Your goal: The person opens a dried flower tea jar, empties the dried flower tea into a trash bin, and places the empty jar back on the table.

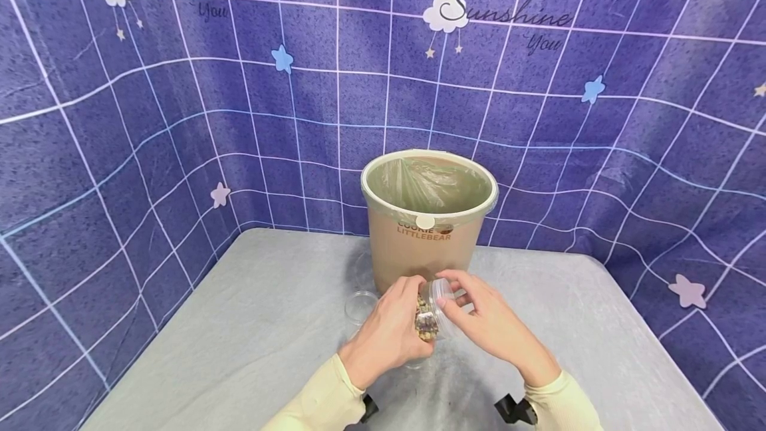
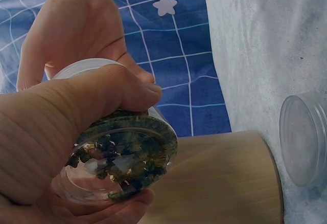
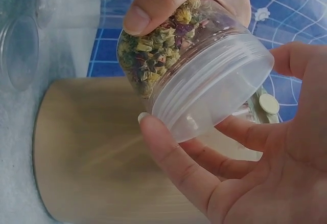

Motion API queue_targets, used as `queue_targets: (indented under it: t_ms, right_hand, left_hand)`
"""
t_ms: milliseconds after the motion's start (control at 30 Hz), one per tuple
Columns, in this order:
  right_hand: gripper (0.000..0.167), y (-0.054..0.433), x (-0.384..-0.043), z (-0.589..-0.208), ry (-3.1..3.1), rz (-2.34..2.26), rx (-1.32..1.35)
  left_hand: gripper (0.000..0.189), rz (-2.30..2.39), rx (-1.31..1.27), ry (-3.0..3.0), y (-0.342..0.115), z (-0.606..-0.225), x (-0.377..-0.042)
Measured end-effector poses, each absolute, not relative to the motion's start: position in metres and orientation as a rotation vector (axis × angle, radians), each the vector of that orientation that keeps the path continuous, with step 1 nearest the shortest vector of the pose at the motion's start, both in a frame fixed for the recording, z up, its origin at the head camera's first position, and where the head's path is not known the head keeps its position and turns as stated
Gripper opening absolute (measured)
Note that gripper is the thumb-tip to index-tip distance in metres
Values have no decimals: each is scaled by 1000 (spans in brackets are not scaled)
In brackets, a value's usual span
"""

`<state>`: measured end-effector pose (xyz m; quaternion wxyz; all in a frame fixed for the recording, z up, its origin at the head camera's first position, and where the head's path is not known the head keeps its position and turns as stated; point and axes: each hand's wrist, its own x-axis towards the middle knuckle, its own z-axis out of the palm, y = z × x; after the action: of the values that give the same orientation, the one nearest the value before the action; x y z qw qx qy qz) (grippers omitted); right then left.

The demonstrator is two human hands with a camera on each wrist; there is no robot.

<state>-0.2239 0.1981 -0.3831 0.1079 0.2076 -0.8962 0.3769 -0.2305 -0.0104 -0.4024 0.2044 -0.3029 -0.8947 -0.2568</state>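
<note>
A clear plastic jar (image 3: 158,55) of dried flower buds is tilted on its side in front of the bin. My left hand (image 1: 391,324) grips its body, with the thumb across it in the left wrist view. The jar's frosted screw lid (image 3: 214,86) is on the mouth and faces right. My right hand (image 1: 487,318) holds the lid by its rim, fingers spread around opposite sides. In the left wrist view, the jar's base (image 2: 122,157) faces the camera, with dark petals and buds behind it.
A beige bin (image 1: 427,251) with a greenish liner (image 1: 419,185) stands directly behind the hands. A clear round plastic piece (image 1: 362,306) lies on the grey tabletop (image 1: 269,324) left of them. Purple gridded cloth (image 1: 311,105) hangs around the table.
</note>
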Motion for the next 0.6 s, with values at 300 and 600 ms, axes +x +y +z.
queue_targets:
  t_ms: [300, 600]
  right_hand:
    - [48, 200, -224, -383, -2579, 1121, 715]
    - [50, 201, -222, -382, -2558, 1112, 771]
  left_hand:
    - [89, -724, -847, -2489, -11, -403, -231]
    - [90, -728, -850, -2497, -12, -402, -230]
